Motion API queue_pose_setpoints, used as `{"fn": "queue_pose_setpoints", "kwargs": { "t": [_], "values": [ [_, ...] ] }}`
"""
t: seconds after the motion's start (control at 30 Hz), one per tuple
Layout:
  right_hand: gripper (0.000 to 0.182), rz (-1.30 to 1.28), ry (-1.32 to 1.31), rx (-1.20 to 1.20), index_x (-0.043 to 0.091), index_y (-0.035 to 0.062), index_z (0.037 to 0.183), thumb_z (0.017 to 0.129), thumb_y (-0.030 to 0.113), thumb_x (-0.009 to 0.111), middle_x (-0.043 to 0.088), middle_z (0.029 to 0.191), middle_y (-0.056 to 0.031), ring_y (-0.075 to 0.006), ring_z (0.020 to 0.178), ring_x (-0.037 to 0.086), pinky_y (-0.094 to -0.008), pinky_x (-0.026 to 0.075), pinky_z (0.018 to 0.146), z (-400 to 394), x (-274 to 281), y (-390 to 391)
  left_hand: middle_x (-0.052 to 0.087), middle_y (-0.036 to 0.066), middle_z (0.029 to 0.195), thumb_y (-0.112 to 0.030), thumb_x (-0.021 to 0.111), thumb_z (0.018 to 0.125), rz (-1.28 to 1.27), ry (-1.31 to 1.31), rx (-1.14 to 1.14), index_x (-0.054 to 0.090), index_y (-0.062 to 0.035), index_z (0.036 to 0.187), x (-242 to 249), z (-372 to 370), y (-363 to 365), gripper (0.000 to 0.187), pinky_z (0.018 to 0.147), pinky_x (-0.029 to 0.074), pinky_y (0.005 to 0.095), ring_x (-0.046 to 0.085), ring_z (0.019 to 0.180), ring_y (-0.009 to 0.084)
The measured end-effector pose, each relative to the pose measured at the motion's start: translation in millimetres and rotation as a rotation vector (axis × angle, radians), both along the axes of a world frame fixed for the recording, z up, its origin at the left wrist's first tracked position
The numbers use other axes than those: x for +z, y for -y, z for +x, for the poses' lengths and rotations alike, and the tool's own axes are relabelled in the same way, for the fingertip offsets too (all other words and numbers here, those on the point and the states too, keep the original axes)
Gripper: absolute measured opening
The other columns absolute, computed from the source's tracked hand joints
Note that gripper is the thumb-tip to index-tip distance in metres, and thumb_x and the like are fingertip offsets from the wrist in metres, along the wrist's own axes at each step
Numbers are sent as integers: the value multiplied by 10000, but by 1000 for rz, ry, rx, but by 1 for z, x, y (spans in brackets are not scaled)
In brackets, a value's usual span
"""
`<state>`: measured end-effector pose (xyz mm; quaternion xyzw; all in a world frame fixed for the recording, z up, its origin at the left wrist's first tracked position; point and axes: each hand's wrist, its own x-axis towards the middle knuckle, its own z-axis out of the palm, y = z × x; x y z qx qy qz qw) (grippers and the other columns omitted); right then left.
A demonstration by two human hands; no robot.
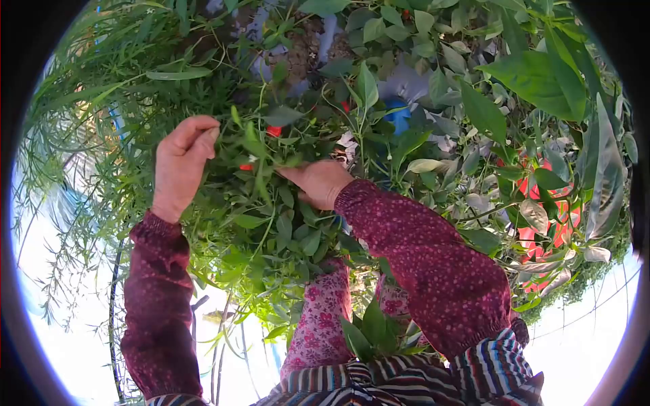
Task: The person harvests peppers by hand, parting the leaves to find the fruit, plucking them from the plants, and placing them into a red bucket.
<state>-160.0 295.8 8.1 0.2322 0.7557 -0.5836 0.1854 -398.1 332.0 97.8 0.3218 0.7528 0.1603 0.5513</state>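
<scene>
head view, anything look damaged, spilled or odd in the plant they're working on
Nothing stands out as damaged or spilled. The left hand and right hand are in a leafy green plant with small red fruits. The only oddity is the fisheye bend of the picture.

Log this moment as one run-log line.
left hand: pinching leafy stems | right hand: reaching into pepper plant | red peppers: on plant between hands | red container: right, behind leaves

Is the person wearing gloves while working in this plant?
No, the left hand and right hand are bare among the green leaves.
</scene>
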Motion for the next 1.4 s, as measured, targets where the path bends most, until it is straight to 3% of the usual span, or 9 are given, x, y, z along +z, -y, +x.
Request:
{"fn": "queue_pose_setpoints", "kwargs": {
  "t": [0.3, 0.37, 0.5, 0.53, 0.67, 0.77, 0.93, 1.13, 1.4],
  "values": [
    [723, 10, -19, 8, 274, 167, 1389, 775, 232, 651, 592, 953, -175, -337, 784, 625, -442, 505, 698, -5, 1, -4, 611, 41, 755, -80, 563, 864, 406, -167, -523, 611, 0, 956, -3, 86, -85, 132, 622, 433, 243, 538, 659, 116],
    [668, 11, -13, 26, 317, 163, 1368, 787, 247, 634, 597, 983, -168, -337, 779, 626, -439, 506, 700, -6, 3, -2, 638, 169, 853, -159, 547, 808, 291, -260, -729, 627, 2, 907, -79, 109, -74, 205, 718, 480, 386, 602, 804, 360],
    [440, 7, 36, 283, 486, 153, 1249, 832, 269, 560, 611, 1056, -124, -331, 827, 623, -417, 504, 746, -10, -26, 20, 629, 219, 1033, -176, 550, 811, -326, -131, -939, 662, -16, 1000, -169, 142, -47, 272, 834, 487, 404, 611, 958, 353],
    [205, 67, -87, 20, 652, 103, 980, 823, 197, 559, 618, 1088, -115, -305, 860, 620, -420, 497, 723, -1, -25, 25, 629, 219, 1033, -176, 550, 811, -328, -119, -939, 662, -16, 1000, -195, 145, -33, 272, 834, 487, 404, 611, 958, 353],
    [235, -798, -284, -1000, 640, 92, 1026, 891, 210, 488, 618, 1098, -105, -296, 964, 587, -408, 460, 821, -9, -71, 94, 637, 205, 1004, -198, 566, 807, -438, -181, -819, 660, -15, 999, -225, 161, -24, 281, 817, 485, 395, 617, 933, 342],
    [287, -913, -195, -1065, 629, 73, 1052, 942, 223, 409, 598, 1146, -103, -293, 1039, 542, -395, 411, 897, 1, -69, 97, 643, 194, 983, -214, 578, 803, -482, -223, -717, 658, -15, 998, -238, 175, -31, 290, 805, 484, 388, 620, 914, 334],
    [268, -679, -128, -763, 613, 69, 1058, 899, 193, 437, 617, 1089, -114, -295, 971, 577, -409, 443, 837, 8, -50, 66, 654, 177, 948, -241, 597, 798, -494, -242, -512, 656, -14, 996, -237, 184, -30, 307, 784, 482, 377, 627, 883, 321],
    [268, -63, 115, 336, 595, 64, 1064, 846, 158, 471, 640, 1022, -126, -298, 889, 618, -425, 482, 764, -8, 0, -5, 666, 155, 905, -274, 621, 791, -369, 100, -67, 652, -14, 994, -205, 150, -15, 331, 759, 480, 363, 634, 846, 304],
    [241, 41, -7, -67, 579, 105, 1030, 803, 134, 506, 622, 740, -128, -311, 680, 632, -431, 515, 595, -4, 7, 11, 631, 164, 920, -231, 639, 727, 6, 6, -531, 589, -82, 1052, -139, 121, 45, 360, 758, 478, 414, 608, 856, 343]
  ]
}}
